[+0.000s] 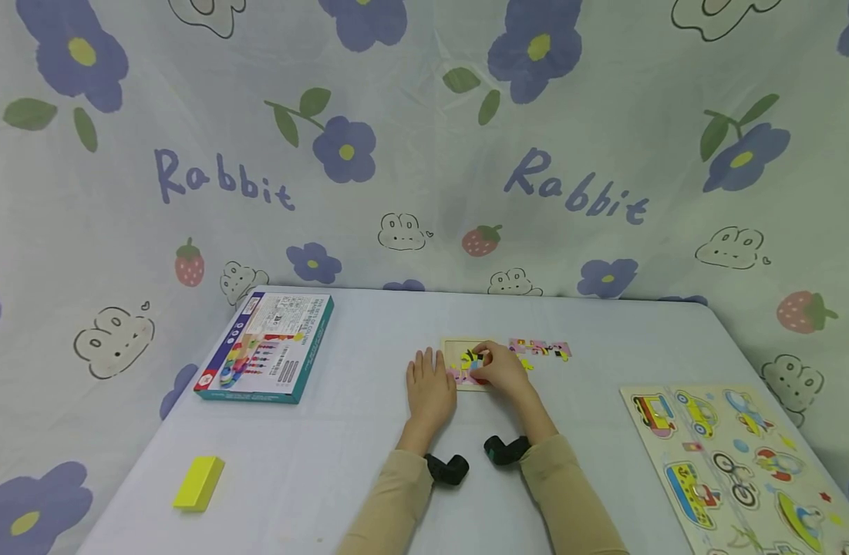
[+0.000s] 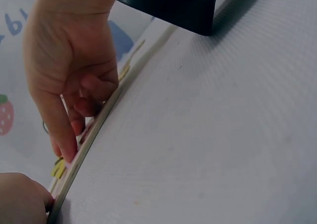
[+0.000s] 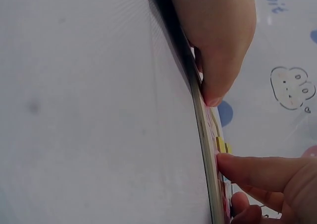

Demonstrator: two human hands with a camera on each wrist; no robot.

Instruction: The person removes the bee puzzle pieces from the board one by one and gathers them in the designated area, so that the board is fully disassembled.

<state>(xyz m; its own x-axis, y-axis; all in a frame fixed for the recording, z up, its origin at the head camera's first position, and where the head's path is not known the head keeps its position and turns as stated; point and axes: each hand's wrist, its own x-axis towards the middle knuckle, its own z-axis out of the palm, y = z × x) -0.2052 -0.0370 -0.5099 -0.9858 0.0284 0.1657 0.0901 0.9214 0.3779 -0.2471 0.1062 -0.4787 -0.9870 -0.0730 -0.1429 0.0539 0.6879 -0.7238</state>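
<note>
A small wooden jigsaw puzzle board [image 1: 460, 341] lies at mid-table, with pink, yellow and blue pieces in its frame. My left hand [image 1: 431, 389] lies flat along its left side, fingers straight, and the thumb touches the board's near edge in the right wrist view. Over the board's right part, my right hand [image 1: 505, 371] pinches a puzzle piece [image 1: 476, 361] between thumb and curled fingers, low against the other pieces. The fingers partly hide that piece. Several loose pink puzzle pieces [image 1: 538, 348] lie right of the board, with a yellow bit beside the right hand.
At the back left lies a boxed toy set [image 1: 271, 347]. A yellow block [image 1: 199, 484] is near the front left. A large peg puzzle board with vehicle pictures [image 1: 726, 447] covers the right front. A patterned curtain [image 1: 424, 154] hangs behind the table.
</note>
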